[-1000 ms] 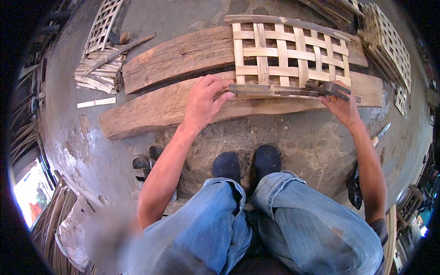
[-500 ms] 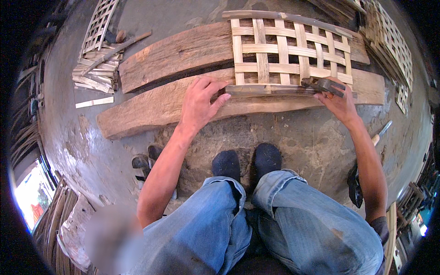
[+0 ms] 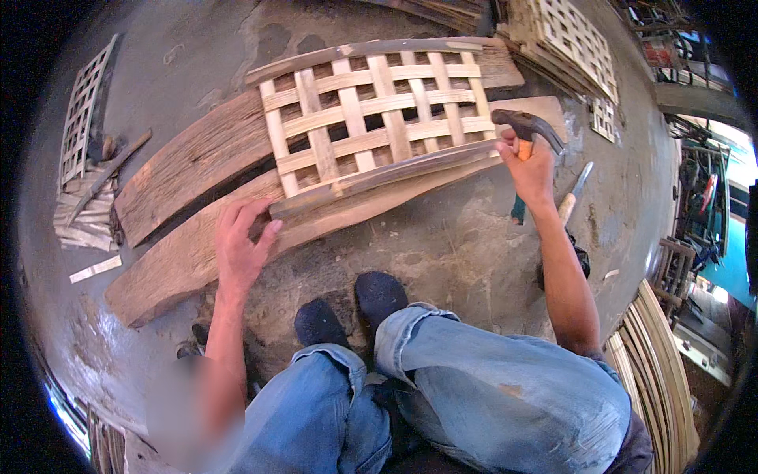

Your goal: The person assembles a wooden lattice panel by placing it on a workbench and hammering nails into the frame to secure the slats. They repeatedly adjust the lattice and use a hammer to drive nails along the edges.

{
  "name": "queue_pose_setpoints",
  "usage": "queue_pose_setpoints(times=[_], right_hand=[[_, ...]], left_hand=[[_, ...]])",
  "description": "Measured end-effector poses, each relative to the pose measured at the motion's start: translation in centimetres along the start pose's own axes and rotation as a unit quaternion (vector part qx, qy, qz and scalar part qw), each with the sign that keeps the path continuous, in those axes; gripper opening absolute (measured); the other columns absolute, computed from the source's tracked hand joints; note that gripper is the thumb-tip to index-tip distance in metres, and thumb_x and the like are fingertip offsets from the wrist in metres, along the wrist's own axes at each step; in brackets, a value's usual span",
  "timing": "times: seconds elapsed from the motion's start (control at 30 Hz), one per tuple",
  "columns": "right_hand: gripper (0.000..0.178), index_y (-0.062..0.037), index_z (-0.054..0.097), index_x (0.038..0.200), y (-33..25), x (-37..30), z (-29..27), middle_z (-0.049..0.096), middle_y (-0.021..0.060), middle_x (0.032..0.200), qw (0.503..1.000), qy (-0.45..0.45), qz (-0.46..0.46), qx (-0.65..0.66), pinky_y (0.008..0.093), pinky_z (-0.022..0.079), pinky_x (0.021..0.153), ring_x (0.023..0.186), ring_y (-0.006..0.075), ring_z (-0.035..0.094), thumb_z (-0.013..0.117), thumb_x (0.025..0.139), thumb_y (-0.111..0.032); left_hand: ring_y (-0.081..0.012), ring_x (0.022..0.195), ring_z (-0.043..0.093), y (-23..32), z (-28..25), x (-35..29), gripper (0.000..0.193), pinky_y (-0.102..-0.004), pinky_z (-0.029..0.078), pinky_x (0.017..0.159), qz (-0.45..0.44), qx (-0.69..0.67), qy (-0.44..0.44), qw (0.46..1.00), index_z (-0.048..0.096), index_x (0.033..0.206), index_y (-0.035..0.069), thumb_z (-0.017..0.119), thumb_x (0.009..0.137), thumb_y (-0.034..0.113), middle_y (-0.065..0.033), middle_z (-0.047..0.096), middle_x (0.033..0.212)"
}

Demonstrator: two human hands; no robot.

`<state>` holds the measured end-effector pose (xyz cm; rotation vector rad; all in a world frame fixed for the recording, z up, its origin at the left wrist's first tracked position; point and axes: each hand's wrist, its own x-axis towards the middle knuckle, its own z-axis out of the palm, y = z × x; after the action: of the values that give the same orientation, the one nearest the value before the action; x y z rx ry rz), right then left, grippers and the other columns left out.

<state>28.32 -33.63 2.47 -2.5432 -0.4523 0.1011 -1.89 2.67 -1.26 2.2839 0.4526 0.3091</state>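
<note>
Item: woven lattice panel (image 3: 392, 118), pale flat strips crossing over and under, one; lying askew across two rough wooden planks, toward their right-hand ends. Its far rail (image 3: 300, 64), dark and narrow, is running along the far edge of the far plank (image 3: 189, 158); its near rail (image 3: 395, 174), likewise dark, is running over the near plank (image 3: 181, 245), close to that plank's near edge.

Item: left hand (image 3: 241, 245); reaching over the near plank to the left end of the near rail. Thumb and fingers are curving apart about that end; whether they are pressing on it, one cannot tell.

Item: right hand (image 3: 531, 167); standing at the right end of the near rail. Its fingers are closing round the orange handle of a hammer (image 3: 527, 125), whose dark head is showing above the knuckles; the thumb side is sitting right by the rail's end.

Item: two planks, side by side on the grey floor (image 3: 442, 249), a dark gap running between them.

Item: knife-like tool (image 3: 566, 207), pale handle, lying on the floor just beyond the right forearm.

Item: stack of lattice panels (image 3: 575, 59), lying past the planks' right ends.

Item: loose lattice panel (image 3: 85, 110), pile of split pieces (image 3: 83, 201) and a stick (image 3: 110, 175) resting over it, all lying beyond the planks' left ends.

Item: short pale strip (image 3: 95, 269), lying nearby.
</note>
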Motion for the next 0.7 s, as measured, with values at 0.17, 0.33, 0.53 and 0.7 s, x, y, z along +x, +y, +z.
queue_pose_setpoints(times=[0.17, 0.33, 0.53, 0.7], right_hand=[[0.018, -0.0036, 0.074, 0.092, 3.3, 0.8, -0.2, 0.072, 0.0102, 0.082, 0.989, 0.068, 0.127, 0.023, 0.0335, 0.051, 0.072, 0.077, 0.0206, 0.066, 0.076, 0.082, -0.019], [0.023, -0.0026, 0.063, 0.081, 4.1, 0.6, 1.2, 0.073, 0.0089, 0.086, 0.982, 0.025, 0.155, 0.102, 0.0338, 0.051, 0.073, 0.078, 0.0176, 0.066, 0.078, 0.081, -0.020], [0.029, -0.0056, 0.056, 0.075, 5.6, 0.8, 1.8, 0.072, 0.0077, 0.086, 0.971, 0.030, 0.135, 0.196, 0.0312, 0.049, 0.070, 0.077, 0.0143, 0.064, 0.081, 0.080, -0.019], [0.029, -0.0090, 0.051, 0.074, 5.3, 0.6, 1.4, 0.068, 0.0065, 0.089, 0.975, 0.000, 0.152, 0.164, 0.0269, 0.046, 0.065, 0.071, 0.0105, 0.057, 0.077, 0.084, -0.011]], left_hand=[[-0.0289, 0.097, 0.062, -0.2, 0.5, 0.0, 0.035, -0.0393, 0.048, 0.087, -0.010, -0.024, 0.005, 1.000, 0.070, 0.110, 0.005, 0.079, 0.076, 0.012, -0.0110, 0.067, 0.104], [-0.0282, 0.095, 0.062, 0.2, 0.2, 0.2, 0.029, -0.0378, 0.048, 0.087, -0.026, -0.017, -0.003, 1.000, 0.071, 0.106, 0.006, 0.078, 0.078, 0.012, -0.0105, 0.067, 0.102], [-0.0270, 0.093, 0.062, 0.1, 0.2, 0.2, 0.026, -0.0369, 0.047, 0.086, -0.011, -0.005, 0.002, 1.000, 0.072, 0.104, 0.006, 0.077, 0.080, 0.013, -0.0091, 0.069, 0.101], [-0.0268, 0.092, 0.062, 0.0, 0.0, 0.3, 0.026, -0.0369, 0.047, 0.085, -0.004, 0.011, 0.008, 1.000, 0.072, 0.103, 0.006, 0.078, 0.080, 0.017, -0.0089, 0.069, 0.100]])
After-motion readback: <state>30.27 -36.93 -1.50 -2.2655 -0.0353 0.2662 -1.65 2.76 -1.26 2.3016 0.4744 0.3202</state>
